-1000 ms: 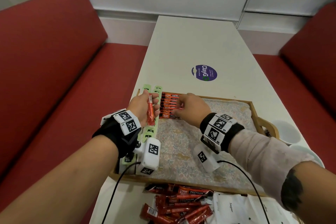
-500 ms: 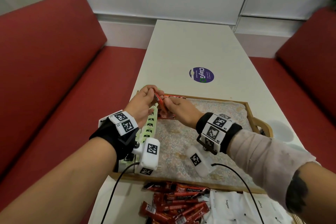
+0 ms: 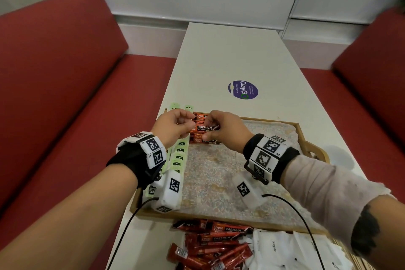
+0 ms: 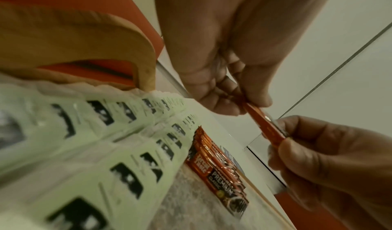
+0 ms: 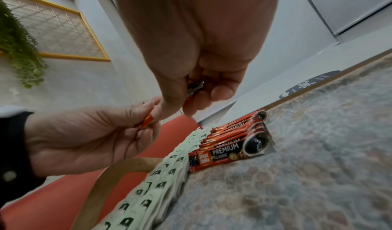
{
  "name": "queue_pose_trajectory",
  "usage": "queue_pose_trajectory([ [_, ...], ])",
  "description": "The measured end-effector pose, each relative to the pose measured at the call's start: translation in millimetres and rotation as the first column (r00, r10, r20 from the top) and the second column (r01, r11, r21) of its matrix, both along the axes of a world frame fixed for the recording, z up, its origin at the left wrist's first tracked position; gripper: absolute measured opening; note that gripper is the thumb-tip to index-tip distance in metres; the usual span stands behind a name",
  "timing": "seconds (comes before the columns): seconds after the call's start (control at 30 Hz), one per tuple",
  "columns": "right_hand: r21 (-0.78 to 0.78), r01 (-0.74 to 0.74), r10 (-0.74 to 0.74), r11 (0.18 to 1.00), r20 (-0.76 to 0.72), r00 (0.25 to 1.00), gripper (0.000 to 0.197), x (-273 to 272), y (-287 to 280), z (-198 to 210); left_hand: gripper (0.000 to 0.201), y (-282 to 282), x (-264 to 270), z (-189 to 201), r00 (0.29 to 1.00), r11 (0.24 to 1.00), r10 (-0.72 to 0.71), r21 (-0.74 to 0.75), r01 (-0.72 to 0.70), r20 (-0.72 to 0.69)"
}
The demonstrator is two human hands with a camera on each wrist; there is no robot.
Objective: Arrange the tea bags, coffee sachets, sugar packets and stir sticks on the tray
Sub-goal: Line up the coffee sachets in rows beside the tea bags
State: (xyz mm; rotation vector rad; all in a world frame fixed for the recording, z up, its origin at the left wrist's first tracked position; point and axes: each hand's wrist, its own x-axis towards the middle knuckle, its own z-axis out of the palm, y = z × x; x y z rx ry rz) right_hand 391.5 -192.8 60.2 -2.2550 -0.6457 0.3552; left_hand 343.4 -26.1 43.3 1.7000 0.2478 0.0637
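Both hands meet over the far left corner of the wooden tray [image 3: 274, 119], sharing 1 red coffee sachet [image 4: 265, 126] between them. The left hand [image 3: 175, 125] pinches its left end between thumb and curled fingers; the right hand [image 3: 226, 129] pinches the right end the same way, its other fingers tucked in. The sachet hangs clear of the tray, just above the row of coffee sachets [image 5: 233, 144] already laid overlapping against the far rim.

Just left of that row, green tea bags [image 3: 181, 155] run in 2 overlapping lines along the tray's left side, from near edge to far. A patterned cloth [image 3: 219, 178] lines the tray floor.

On the white table [image 3: 230, 55], near the tray's front edge, lies a loose heap of red coffee sachets [image 3: 214, 246], with white sugar packets [image 3: 281, 247] touching it on the right. A purple round sticker [image 3: 242, 90] sits beyond the tray. Red benches [image 3: 65, 72] flank the table.
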Motion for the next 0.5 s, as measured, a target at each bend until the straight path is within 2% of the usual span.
queue_pose_trajectory([
  [0.13, -0.009, -0.006, 0.005, 1.000, -0.019, 1.000, 0.018, 3, -3, -4, 0.022, 0, 3, -2, 1.000, 0.995, 0.002, 0.103, -0.002, -0.003],
  [0.27, -0.149, -0.039, 0.041, 0.988, 0.007, 0.999, 0.020, 10, -6, -8, 0.028, -3, 8, -3, 0.999, 0.962, -0.025, 0.270, 0.033, -0.036],
  [0.37, -0.226, -0.001, 0.002, 0.974, 0.004, 1.000, 0.020, 12, -8, -11, 0.027, -7, 8, 0, 0.997, 0.923, -0.054, 0.378, 0.070, -0.052],
  [0.5, -0.261, 0.067, -0.070, 0.963, -0.001, 0.998, 0.021, 14, -11, -15, 0.030, -10, 8, 0, 0.990, 0.904, -0.099, 0.406, 0.133, -0.103],
])
